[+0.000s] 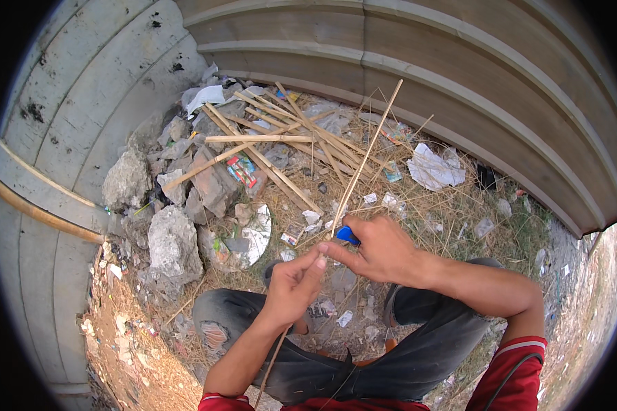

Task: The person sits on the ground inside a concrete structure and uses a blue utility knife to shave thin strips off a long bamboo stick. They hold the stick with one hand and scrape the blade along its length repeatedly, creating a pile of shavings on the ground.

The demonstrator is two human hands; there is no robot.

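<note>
Littered ground below; a stick [363,161] is being pinched by the left hand [291,288], its long axis running up-right, while a blue tool [347,235] is being clenched in the right hand [384,250] against it.

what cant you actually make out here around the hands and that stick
- Blue tool, head view: mostly hidden inside the right hand; its kind and any blade cannot be told.
- Thin stick: its middle is covered by the left hand, and its lower end is lost against the dark trousers.
- Small packet among the rubble: too small to identify.
- Feet: hidden under the knees and hands.
</note>
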